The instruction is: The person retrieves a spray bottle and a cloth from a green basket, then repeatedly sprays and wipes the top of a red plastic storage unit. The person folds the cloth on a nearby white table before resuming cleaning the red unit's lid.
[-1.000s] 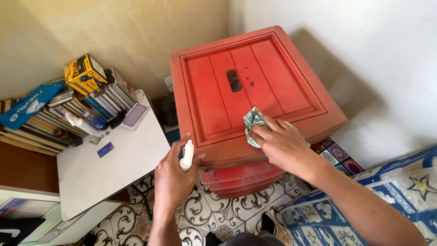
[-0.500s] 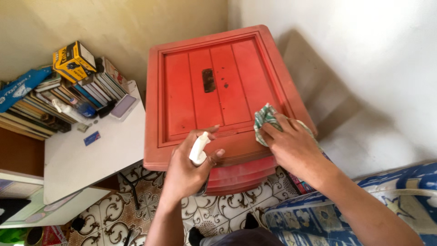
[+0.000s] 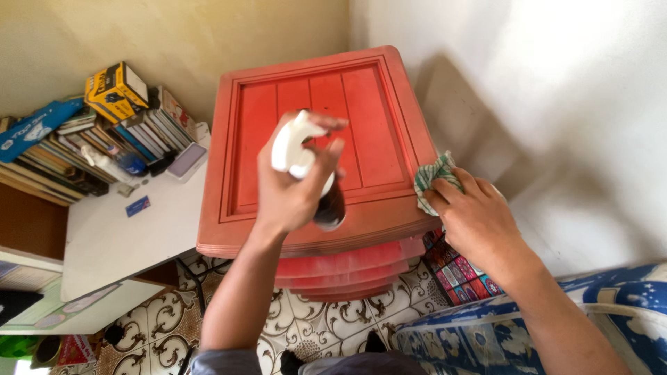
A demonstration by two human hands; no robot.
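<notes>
A red plastic drawer cabinet (image 3: 368, 125) stands in the room's corner, seen from above. My left hand (image 3: 288, 187) holds a spray bottle (image 3: 306, 163) with a white trigger head and dark body over the middle of the cabinet top. My right hand (image 3: 476, 215) presses a green-and-white checked cloth (image 3: 432, 177) against the top's right front edge. A dark patch on the top is hidden behind my left hand.
A white table (image 3: 132, 236) stands left of the cabinet with stacked books (image 3: 76, 153), a yellow box (image 3: 114, 90) and a small card (image 3: 137, 205). A blue patterned mattress (image 3: 528, 333) lies at the lower right. Patterned floor tiles (image 3: 319, 323) lie below. Walls close behind and right.
My left hand has lifted the spray bottle from the cabinet's front edge up over the middle of its top. My right hand and the cloth slid right to the top's edge.
</notes>
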